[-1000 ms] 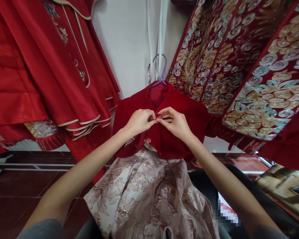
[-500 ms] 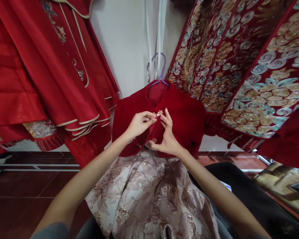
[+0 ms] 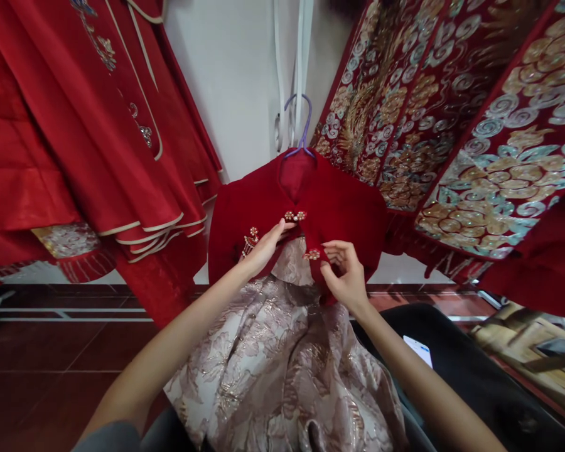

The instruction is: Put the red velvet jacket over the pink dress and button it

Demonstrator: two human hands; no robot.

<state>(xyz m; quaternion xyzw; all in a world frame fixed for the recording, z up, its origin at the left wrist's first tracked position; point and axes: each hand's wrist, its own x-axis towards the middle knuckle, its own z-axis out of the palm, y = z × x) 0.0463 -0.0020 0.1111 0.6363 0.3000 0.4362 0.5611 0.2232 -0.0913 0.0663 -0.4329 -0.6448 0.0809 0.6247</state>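
A small dark red velvet jacket (image 3: 348,204) hangs on a purple hanger (image 3: 297,122) over a pale floral brocade skirt (image 3: 282,364). Its top jewelled clasp (image 3: 295,216) is closed. My left hand (image 3: 263,248) lies with fingers stretched under the jacket's left front edge, beside a loose gold clasp half (image 3: 250,241). My right hand (image 3: 343,273) pinches the right front edge just by the other clasp half (image 3: 312,255). Below the top clasp the two front edges are apart, showing the skirt fabric.
Red satin robes with cream piping (image 3: 98,125) hang at the left. Heavy red garments embroidered with gold and teal swirls (image 3: 475,125) hang at the right. A white wall (image 3: 235,81) is behind, dark red floor tiles (image 3: 51,364) below, and a white phone (image 3: 418,350) rests on my dark lap.
Both hands left the top clasp, now fastened, and dropped to the lower clasp. The right hand took the right front edge; the left opened out under the left edge.
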